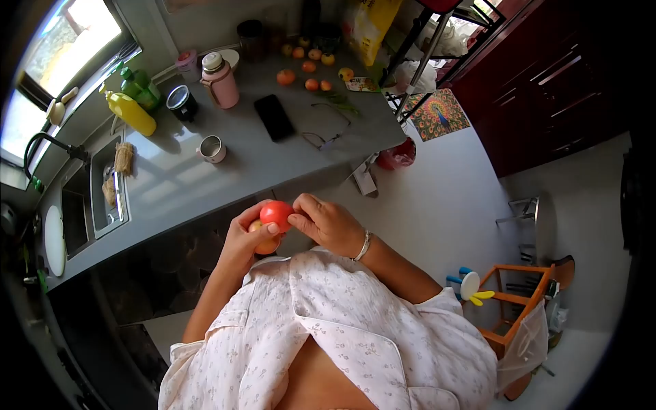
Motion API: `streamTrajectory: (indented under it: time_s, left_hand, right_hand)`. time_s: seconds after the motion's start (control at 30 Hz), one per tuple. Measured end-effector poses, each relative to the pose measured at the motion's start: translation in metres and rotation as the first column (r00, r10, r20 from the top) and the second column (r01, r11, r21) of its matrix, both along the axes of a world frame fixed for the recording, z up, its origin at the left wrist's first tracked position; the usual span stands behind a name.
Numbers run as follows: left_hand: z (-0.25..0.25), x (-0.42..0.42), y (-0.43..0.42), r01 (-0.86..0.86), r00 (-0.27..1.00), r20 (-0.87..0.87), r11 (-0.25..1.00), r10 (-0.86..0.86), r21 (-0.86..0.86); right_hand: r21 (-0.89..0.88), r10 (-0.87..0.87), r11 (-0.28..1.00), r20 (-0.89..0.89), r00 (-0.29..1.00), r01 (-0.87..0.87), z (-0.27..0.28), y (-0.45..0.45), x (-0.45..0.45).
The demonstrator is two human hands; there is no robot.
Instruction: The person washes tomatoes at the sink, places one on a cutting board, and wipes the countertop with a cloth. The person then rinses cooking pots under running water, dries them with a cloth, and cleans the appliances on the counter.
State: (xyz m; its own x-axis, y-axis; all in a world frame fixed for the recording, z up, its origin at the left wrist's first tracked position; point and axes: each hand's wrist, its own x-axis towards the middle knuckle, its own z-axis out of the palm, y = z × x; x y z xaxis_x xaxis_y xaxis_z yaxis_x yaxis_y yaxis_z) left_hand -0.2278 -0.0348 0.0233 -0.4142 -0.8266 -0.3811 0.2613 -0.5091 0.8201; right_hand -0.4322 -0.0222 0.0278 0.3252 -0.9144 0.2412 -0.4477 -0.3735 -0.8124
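Held in front of my body, just off the counter's front edge, are a red tomato (275, 216) and a paler, orange-yellow tomato (265, 240) under it. My left hand (247, 236) is wrapped round both from the left, its thumb lying across the paler one. At the red tomato's right side, my right hand (326, 225) has its fingers curled, with thumb and forefinger pinched against the fruit's edge. Whether a stem or leaf is between those fingertips is hidden. A bracelet (365, 246) circles my right wrist.
On the grey counter (171, 184) are several tomatoes (285, 77), a black phone (274, 117), eyeglasses (326, 143), a metal cup (212, 149), a pink flask (220, 82) and a yellow bottle (131, 113). A sink (117, 215) is at left. An orange wooden stool (516, 299) stands at right.
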Motion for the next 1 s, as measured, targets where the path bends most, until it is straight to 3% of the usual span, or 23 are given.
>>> streamTrajectory:
  time_s: [0.03,0.1,0.17,0.27,0.4,0.47,0.5,0.57,0.6,0.63,0.67,0.7,0.73,0.77,0.8,0.83,0.87,0.9,0.93,1.0]
  left_hand:
    - [-0.002,-0.011,0.001,-0.006,1.0,0.005,1.0,0.006,0.005]
    - [-0.007,-0.03,0.003,0.014,0.985,0.169,0.977,0.023,-0.215]
    - [-0.007,-0.046,0.011,0.013,0.983,0.18,0.977,0.026,-0.212]
    - [-0.014,-0.067,0.019,-0.083,0.985,0.128,0.969,0.115,-0.233]
    - [-0.023,-0.08,0.022,-0.123,0.981,0.112,0.952,0.16,-0.281]
    - [-0.03,-0.087,0.02,-0.132,0.951,0.168,0.835,0.258,-0.534]
    - [-0.027,-0.089,0.02,-0.134,0.949,0.174,0.838,0.262,-0.529]
    - [-0.016,-0.094,0.018,0.02,0.829,0.364,0.628,0.424,-0.778]
    - [-0.014,-0.095,0.019,0.02,0.827,0.369,0.635,0.424,-0.773]
    - [-0.012,-0.095,0.02,0.096,0.761,0.402,0.524,0.509,-0.846]
    - [-0.012,-0.096,0.02,0.186,0.689,0.414,0.407,0.595,-0.894]
    - [-0.012,-0.095,0.018,0.185,0.686,0.419,0.414,0.595,-0.891]
    - [-0.013,-0.094,0.016,0.21,0.681,0.362,0.304,0.637,-0.929]
    - [-0.015,-0.094,0.015,0.236,0.679,0.3,0.188,0.67,-0.953]
    - [-0.018,-0.1,0.015,0.105,0.66,0.26,0.256,0.705,-0.961]
    - [-0.017,-0.103,0.019,-0.098,0.708,0.258,0.453,0.657,-0.886]
    - [-0.013,-0.101,0.015,-0.313,0.834,0.166,0.697,0.527,-0.645]
    - [-0.01,-0.098,0.007,-0.41,0.903,0.005,0.864,0.43,-0.291]
    - [-0.011,-0.095,0.001,-0.356,0.933,-0.122,0.914,0.338,-0.192]
    - [-0.013,-0.093,-0.003,-0.34,0.932,-0.176,0.932,0.316,-0.125]
  right_hand:
    - [0.005,0.006,1.0,0.005,1.0,-0.006,-0.003,0.005,-0.01]
    - [-0.002,-0.096,0.995,-0.075,0.993,0.096,-0.012,0.014,-0.025]
    - [-0.011,-0.113,0.994,-0.099,0.989,0.112,-0.016,0.02,-0.037]
    - [0.116,-0.113,0.986,-0.078,0.991,0.121,-0.02,0.021,-0.05]
    - [0.185,-0.096,0.98,0.116,0.989,0.074,-0.026,0.016,-0.061]
    - [0.234,-0.099,0.971,0.192,0.976,0.052,-0.028,0.015,-0.065]
    - [0.295,-0.12,0.955,0.265,0.957,0.038,-0.03,0.014,-0.065]
    - [0.357,-0.145,0.934,0.334,0.931,0.018,-0.032,0.011,-0.066]
    - [0.499,-0.197,0.863,0.487,0.851,-0.086,-0.033,0.01,-0.065]
    - [0.604,-0.274,0.768,0.609,0.744,-0.212,-0.033,0.01,-0.065]
    - [0.61,-0.274,0.762,0.609,0.745,-0.218,-0.032,0.008,-0.066]
    - [0.642,-0.324,0.685,0.691,0.646,-0.343,-0.029,0.006,-0.066]
    - [0.646,-0.385,0.603,0.75,0.538,-0.468,-0.027,0.005,-0.067]
    - [0.647,-0.388,0.6,0.749,0.536,-0.47,-0.026,0.005,-0.066]
    - [0.63,-0.391,0.533,0.775,0.496,-0.565,-0.025,0.005,-0.067]
    - [0.602,-0.399,0.46,0.797,0.454,-0.652,-0.025,0.007,-0.067]
    - [0.603,-0.404,0.454,0.796,0.451,-0.656,-0.024,0.009,-0.067]
    - [0.593,-0.401,0.464,0.803,0.441,-0.658,-0.023,0.011,-0.067]
    - [0.581,-0.391,0.472,0.812,0.433,-0.663,-0.023,0.011,-0.067]
    - [0.672,-0.382,0.519,0.735,0.56,-0.528,-0.03,0.004,-0.086]
